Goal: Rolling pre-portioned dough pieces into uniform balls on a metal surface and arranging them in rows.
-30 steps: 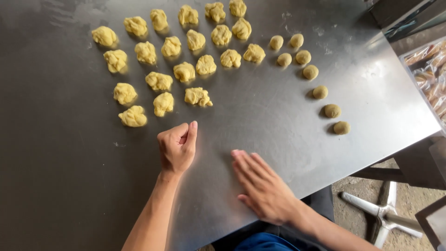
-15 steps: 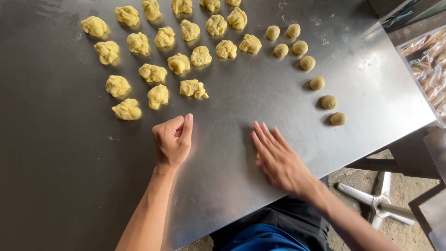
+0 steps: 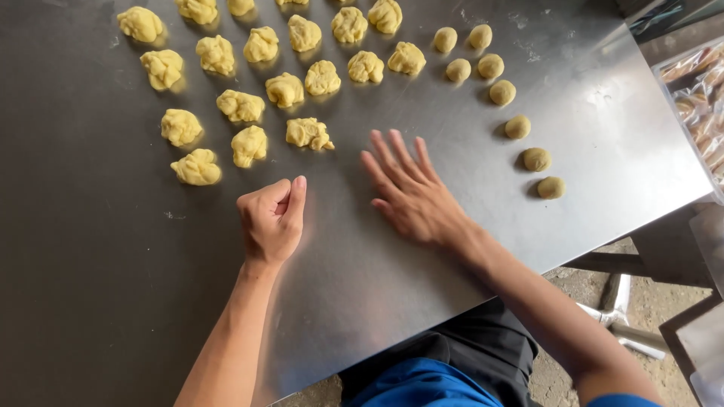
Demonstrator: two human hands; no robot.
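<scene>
My left hand [image 3: 271, 218] rests on the steel table [image 3: 98, 301] with its fingers curled into a loose fist; nothing shows inside it. My right hand [image 3: 411, 192] lies flat on the table just to its right, fingers spread and pointing toward the nearest rough dough lump [image 3: 308, 133], without touching it. Several rough yellow dough lumps [image 3: 241, 105] sit in rows beyond both hands. Several small smooth dough balls [image 3: 517, 126] curve in an arc to the right.
The table's near edge runs diagonally below my right forearm. A clear tray of packed goods [image 3: 697, 105] stands off the table's right side. White metal parts [image 3: 618, 316] lie on the floor below.
My right hand has slid forward and left across the table, from near the edge to just short of the dough lumps. My left hand has stayed in place as a fist.
</scene>
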